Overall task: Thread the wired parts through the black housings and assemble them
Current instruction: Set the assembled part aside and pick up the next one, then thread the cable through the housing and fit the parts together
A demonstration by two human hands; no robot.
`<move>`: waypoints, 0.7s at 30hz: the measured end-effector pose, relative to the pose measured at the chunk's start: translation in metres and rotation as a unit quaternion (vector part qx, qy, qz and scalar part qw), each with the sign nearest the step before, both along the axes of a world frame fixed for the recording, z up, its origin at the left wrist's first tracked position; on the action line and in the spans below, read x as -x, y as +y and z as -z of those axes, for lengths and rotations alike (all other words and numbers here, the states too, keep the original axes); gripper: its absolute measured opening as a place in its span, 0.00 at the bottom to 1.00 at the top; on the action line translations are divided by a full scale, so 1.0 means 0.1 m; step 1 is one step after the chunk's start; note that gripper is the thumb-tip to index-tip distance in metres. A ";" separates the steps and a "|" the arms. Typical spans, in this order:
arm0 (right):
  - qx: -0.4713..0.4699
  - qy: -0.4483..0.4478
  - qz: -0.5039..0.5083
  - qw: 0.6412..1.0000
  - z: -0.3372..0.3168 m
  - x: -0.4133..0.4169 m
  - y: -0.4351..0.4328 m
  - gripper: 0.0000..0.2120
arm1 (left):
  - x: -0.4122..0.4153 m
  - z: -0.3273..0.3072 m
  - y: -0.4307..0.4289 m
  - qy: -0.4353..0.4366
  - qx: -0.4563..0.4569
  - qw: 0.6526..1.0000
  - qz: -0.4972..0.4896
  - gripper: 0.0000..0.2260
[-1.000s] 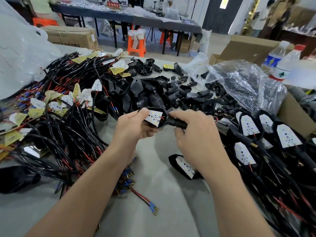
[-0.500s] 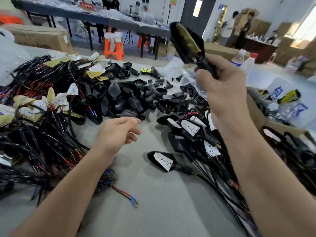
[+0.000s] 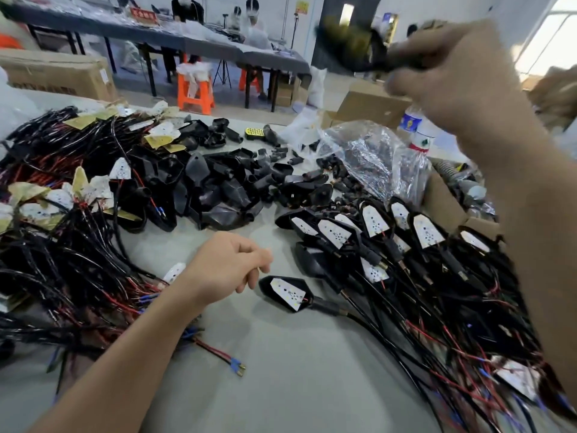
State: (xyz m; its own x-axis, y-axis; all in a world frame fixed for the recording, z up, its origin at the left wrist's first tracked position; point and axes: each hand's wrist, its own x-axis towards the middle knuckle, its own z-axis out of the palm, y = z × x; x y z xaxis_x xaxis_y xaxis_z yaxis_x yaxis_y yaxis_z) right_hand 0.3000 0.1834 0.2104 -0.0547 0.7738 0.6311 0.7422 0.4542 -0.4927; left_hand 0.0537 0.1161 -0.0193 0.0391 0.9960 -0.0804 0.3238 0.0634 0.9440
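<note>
Although a red sign (image 3: 143, 16) on the far table, a yellow notice (image 3: 301, 7) on the back wall and the blue label of a water bottle (image 3: 411, 123) all carry print, none of it can be read at this range. The grey bench (image 3: 281, 385) stands in a workroom with cardboard boxes (image 3: 59, 73), an orange stool (image 3: 195, 92) and seated people at a long table behind. On the bench, wired parts (image 3: 62, 245) are heaped at the left, empty black housings (image 3: 218, 185) lie in the middle beside a clear plastic bag (image 3: 371, 157), and assembled units (image 3: 374, 232) are ranked at the right with their leads trailing toward the near edge. One lone unit (image 3: 288, 293) lies just beside the left hand (image 3: 231, 264), pointed end to the left and lead running off to the lower right. That hand hovers over the bench with fingers curled in and thumb on the forefinger; nothing shows in it. The right hand (image 3: 452, 76) is raised at upper right, gripping the stem of the held housing (image 3: 346, 42), which is blurred; its long axis lies roughly level, broad end to the left.
</note>
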 end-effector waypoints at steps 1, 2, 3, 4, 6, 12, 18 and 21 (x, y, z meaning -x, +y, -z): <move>0.028 -0.126 0.039 0.991 0.02 -0.01 -0.02 0.12 | -0.01 0.01 0.00 0.004 0.005 1.000 0.004 0.14; 0.052 -0.236 0.078 0.967 0.09 -0.02 -0.06 0.11 | -0.02 0.01 0.01 0.004 0.009 1.000 0.005 0.14; 0.063 -0.314 0.113 0.940 0.21 -0.03 -0.08 0.09 | -0.02 0.01 0.01 0.003 0.012 1.000 0.005 0.13; 0.068 -0.357 0.139 0.921 0.36 -0.05 -0.10 0.09 | -0.02 0.01 0.01 0.003 0.015 1.000 0.006 0.13; 0.101 -0.349 0.177 0.915 0.75 -0.15 -0.15 0.09 | -0.01 0.00 -0.01 0.006 0.021 1.000 0.005 0.11; 0.119 -0.258 0.207 0.936 1.71 -0.37 -0.39 0.10 | -0.02 -0.03 -0.02 0.040 0.025 0.999 -0.015 0.10; 0.016 -0.190 0.105 0.976 1.82 -0.03 -0.46 0.16 | -0.01 -0.02 -0.03 0.146 -0.053 0.977 -0.144 0.09; 0.035 -0.188 0.033 0.981 1.87 0.35 -0.46 0.17 | 0.07 0.00 -0.02 0.243 -0.128 0.944 -0.182 0.11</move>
State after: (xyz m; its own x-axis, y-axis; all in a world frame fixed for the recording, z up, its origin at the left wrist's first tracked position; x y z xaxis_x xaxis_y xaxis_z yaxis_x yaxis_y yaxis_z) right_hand 0.2650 0.1374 0.0232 -0.2212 0.8248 0.5204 0.9047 0.3729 -0.2063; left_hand 0.0467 0.1141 -0.0190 -0.2895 0.9253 0.2451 0.7237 0.0439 0.6888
